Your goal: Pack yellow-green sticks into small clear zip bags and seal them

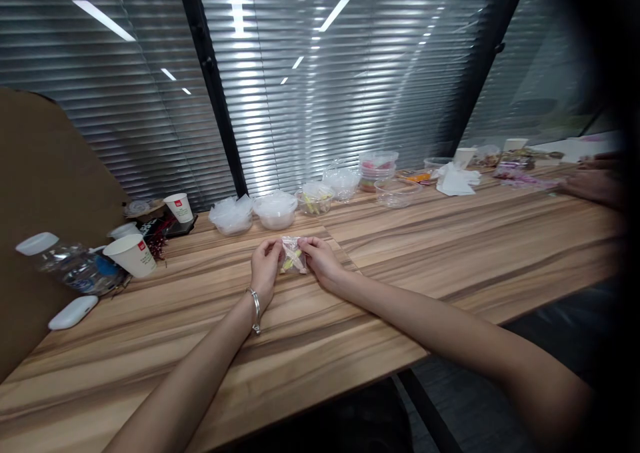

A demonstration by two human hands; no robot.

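Note:
Between my two hands is a small clear plastic bag (293, 256) with yellow and pale pieces inside, too small to name. My left hand (265, 270), with a silver bracelet at the wrist, pinches the bag's upper left edge. On the other side, my right hand (323, 260) pinches its upper right edge between thumb and fingers. The bag is held just over the wooden table (310, 346). Beyond it stand a plastic tub with yellow pieces (315, 198) and a bowl of whitish plastic bags (275, 210).
At left are paper cups (131, 256), a plastic bottle (83, 266) and a white case (73, 312). Stacked clear tubs (377, 170), an open tub (397, 193) and white tissue (456, 178) line the back. Another person's hand (595, 181) is at far right.

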